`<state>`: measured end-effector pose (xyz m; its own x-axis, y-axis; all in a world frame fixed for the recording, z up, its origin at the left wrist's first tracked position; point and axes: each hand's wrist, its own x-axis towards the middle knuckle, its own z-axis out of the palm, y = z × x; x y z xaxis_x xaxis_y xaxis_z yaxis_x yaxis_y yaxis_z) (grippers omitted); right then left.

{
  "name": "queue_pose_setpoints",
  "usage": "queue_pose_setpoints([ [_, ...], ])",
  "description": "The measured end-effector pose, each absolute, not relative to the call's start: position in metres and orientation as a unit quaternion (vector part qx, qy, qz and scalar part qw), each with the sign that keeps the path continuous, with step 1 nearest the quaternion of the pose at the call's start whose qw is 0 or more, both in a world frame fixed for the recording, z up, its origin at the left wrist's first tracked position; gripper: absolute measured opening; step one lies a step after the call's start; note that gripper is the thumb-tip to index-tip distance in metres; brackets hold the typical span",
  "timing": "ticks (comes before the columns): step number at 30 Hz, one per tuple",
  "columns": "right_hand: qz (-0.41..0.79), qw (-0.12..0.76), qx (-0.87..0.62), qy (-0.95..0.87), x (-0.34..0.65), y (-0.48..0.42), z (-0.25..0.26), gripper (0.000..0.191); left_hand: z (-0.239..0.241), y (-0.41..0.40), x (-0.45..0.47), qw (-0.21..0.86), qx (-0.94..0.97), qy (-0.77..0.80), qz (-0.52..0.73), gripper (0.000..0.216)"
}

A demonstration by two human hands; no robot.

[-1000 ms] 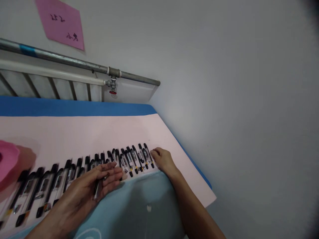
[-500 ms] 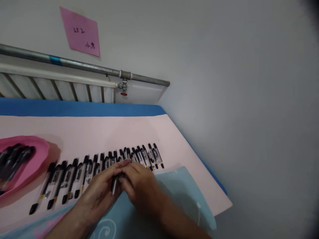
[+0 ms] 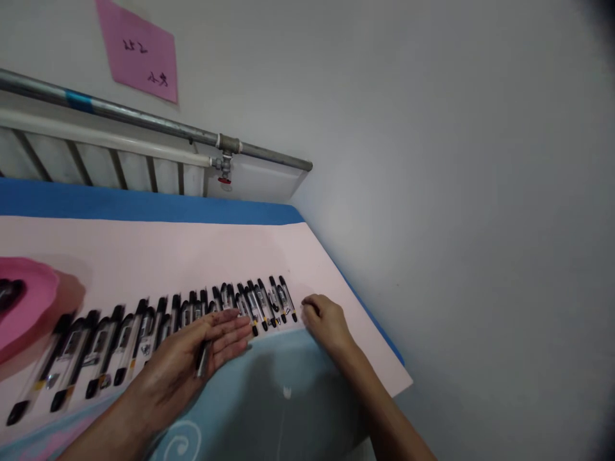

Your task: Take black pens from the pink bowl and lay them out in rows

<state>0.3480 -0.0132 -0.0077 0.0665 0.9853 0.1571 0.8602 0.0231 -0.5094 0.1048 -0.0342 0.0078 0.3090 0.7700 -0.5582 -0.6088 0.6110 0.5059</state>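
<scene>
A row of black-capped pens (image 3: pixel 161 330) with clear barrels lies side by side on the pink table cover, small pieces among them. My left hand (image 3: pixel 196 349) is palm up over the front of the row. Its fingers are stretched out, while the thumb side grips a short, slim dark and silvery pen part (image 3: pixel 202 360) against the palm. Just past the right end of the row, my right hand (image 3: pixel 328 321) rests low at the cover with its fingers curled together. Whatever those fingertips hold, if anything, is hidden.
A pink tray (image 3: pixel 36 288) with dark pens stands at the left edge. A light blue patterned cloth (image 3: pixel 269 384) hangs over the front. Behind the table are a blue border (image 3: pixel 144 203), a radiator, a metal pipe (image 3: pixel 158 125) and a pink note (image 3: pixel 139 51). A wall (image 3: pixel 456 224) rises on the right.
My right hand has parted from my left and moved right, to beyond the end of the pen row. The left hand has opened its fingers further, still with the pen part. The view has shifted slightly right.
</scene>
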Motion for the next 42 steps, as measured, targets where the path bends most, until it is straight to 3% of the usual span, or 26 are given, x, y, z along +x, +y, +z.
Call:
queue_pose_setpoints([
  [9, 0.157, 0.221, -0.675, -0.686, 0.357, -0.006, -0.027, 0.022, -0.003, -0.03, 0.099, 0.789, 0.111, 0.41, 0.444, 0.03],
  [16, 0.159, 0.333, -0.674, -0.64, 0.343, -0.019, -0.013, 0.023, 0.008, -0.034, 0.105, 0.772, 0.124, 0.415, 0.464, 0.024],
  [23, 0.507, 0.319, -0.484, -0.638, 0.247, -0.068, 0.005, 0.016, 0.01, -0.051, 0.116, 0.704, 0.228, 0.445, 0.503, 0.028],
  [28, 0.54, 0.356, -0.47, -0.601, 0.226, -0.067, -0.001, 0.01, 0.003, -0.054, 0.116, 0.684, 0.29, 0.452, 0.494, 0.036],
  [32, 0.465, 0.356, -0.552, -0.594, 0.265, -0.037, -0.003, 0.016, -0.005, -0.044, 0.109, 0.664, 0.309, 0.435, 0.524, 0.045],
  [36, 0.181, 0.323, -0.706, -0.604, 0.324, 0.004, -0.011, 0.022, -0.01, -0.038, 0.099, 0.663, 0.318, 0.437, 0.518, 0.042],
  [42, 0.14, 0.288, -0.729, -0.605, 0.353, 0.025, -0.034, 0.022, -0.006, -0.037, 0.098, 0.666, 0.302, 0.454, 0.509, 0.04],
])
